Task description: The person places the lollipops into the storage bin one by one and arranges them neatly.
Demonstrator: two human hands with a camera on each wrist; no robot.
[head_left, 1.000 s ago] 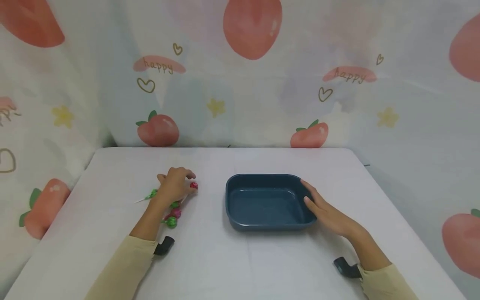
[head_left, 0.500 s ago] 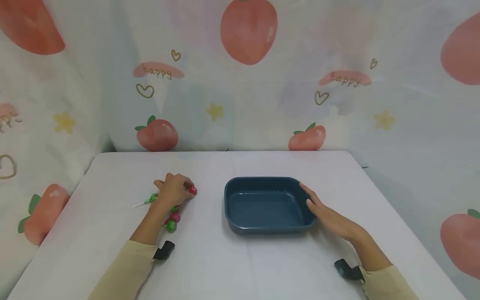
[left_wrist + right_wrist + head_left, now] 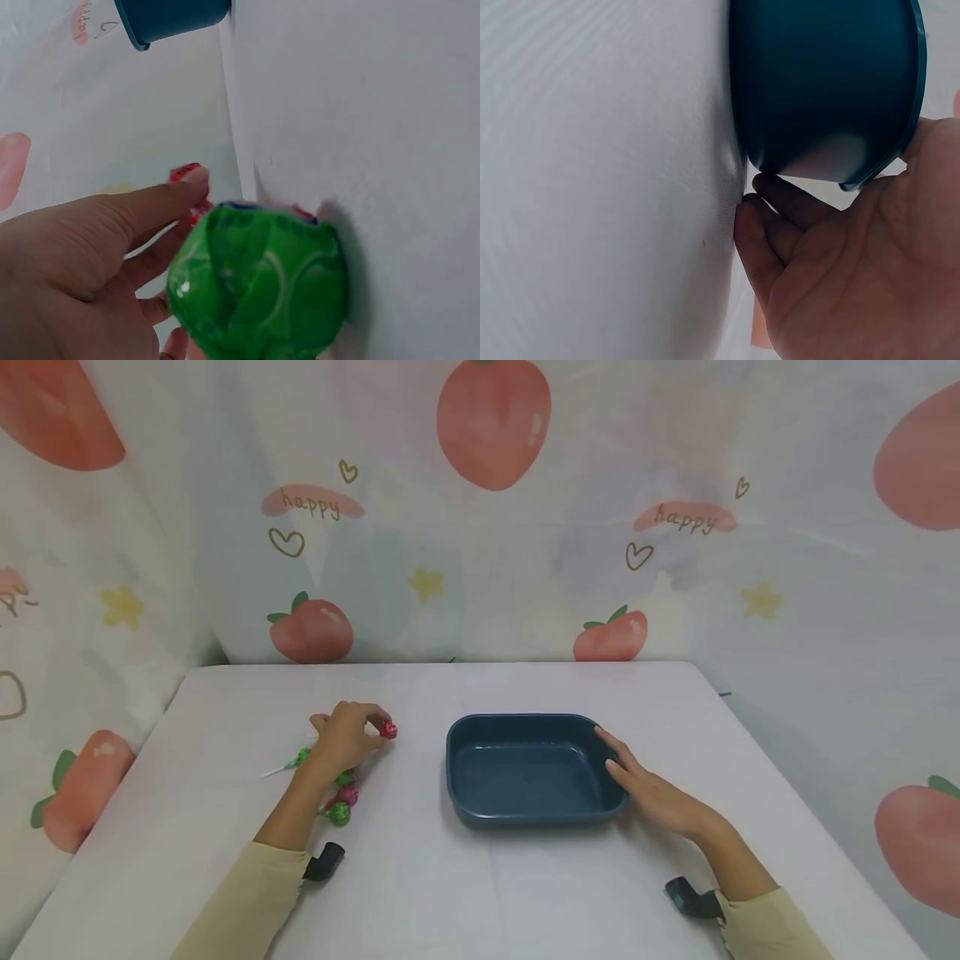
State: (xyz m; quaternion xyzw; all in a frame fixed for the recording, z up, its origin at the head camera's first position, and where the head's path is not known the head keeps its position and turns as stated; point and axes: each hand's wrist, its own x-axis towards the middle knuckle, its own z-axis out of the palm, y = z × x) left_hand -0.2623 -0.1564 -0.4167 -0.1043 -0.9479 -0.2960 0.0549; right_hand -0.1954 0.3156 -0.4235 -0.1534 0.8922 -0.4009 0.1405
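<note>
The dish stands on the table, near its middle. The right hand touches the right end of the dish. In the left hand, well to the left of the dish, there is a lollipop. A second lollipop lies left of this hand; three more lollipops lie on its near side. Behind the table hangs a cloth.

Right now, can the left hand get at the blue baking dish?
Likely yes: in the head view, nothing visibly blocks the left hand from the blue baking dish; the right hand is at the other end. The left hand already pinches a red-wrapped lollipop, though, so gripping may be awkward.
</note>
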